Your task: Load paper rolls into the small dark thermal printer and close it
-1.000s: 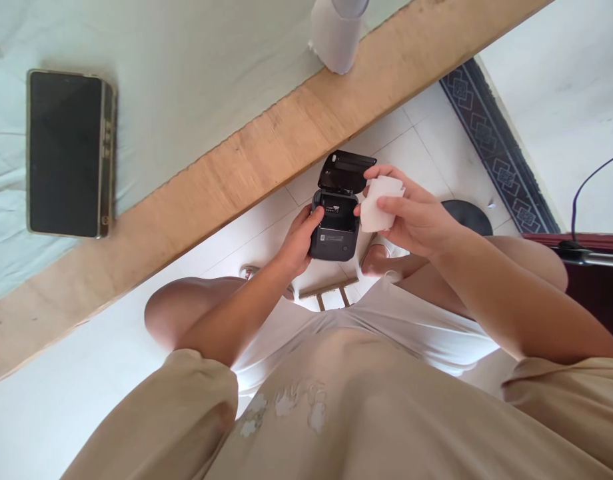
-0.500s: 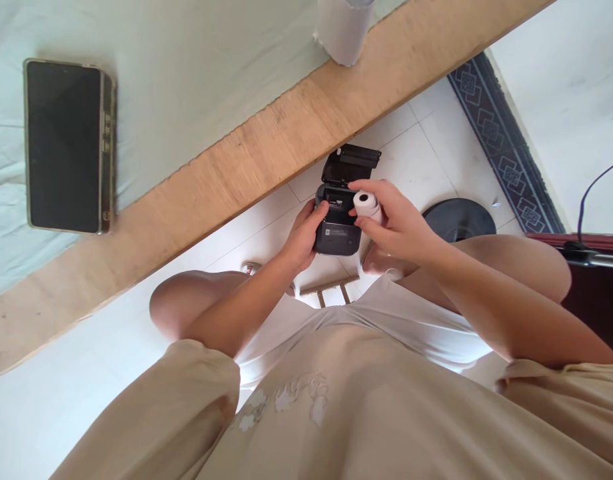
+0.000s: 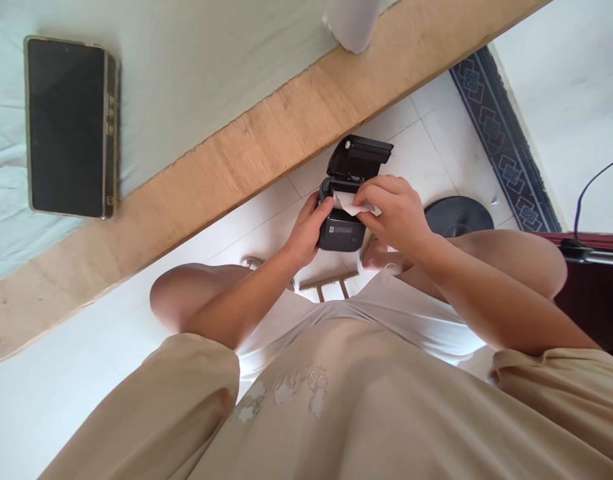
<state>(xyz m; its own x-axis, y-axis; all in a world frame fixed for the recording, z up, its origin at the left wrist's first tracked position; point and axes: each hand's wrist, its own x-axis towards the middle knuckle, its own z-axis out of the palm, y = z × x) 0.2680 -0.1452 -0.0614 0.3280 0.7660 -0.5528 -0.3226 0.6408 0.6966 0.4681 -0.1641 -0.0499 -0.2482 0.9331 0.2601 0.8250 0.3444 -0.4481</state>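
Observation:
My left hand point(image 3: 309, 230) grips the left side of a small black label printer point(image 3: 342, 239), its thumb on the rim. The printer's lid point(image 3: 360, 157) stands open at the far side. A white paper roll point(image 3: 347, 202) lies across the opening of the printer, with a loose flap of paper towards me. My right hand point(image 3: 392, 208) is closed on the paper at the right, fingertips pinching it. The hand hides the roll's right end, and I cannot tell how deep the roll sits.
Ahead is a table with a wooden edge point(image 3: 266, 133) and pale cloth. On it lie a dark phone point(image 3: 66, 127) and a white cylinder point(image 3: 354, 23). A round black object point(image 3: 459, 217) is on the tiled floor at right, near a patterned border strip point(image 3: 506, 147).
The paper roll has gone from upright in my right hand to lying across the printer's opening. My right hand has turned over it. The left hand keeps its hold on the printer.

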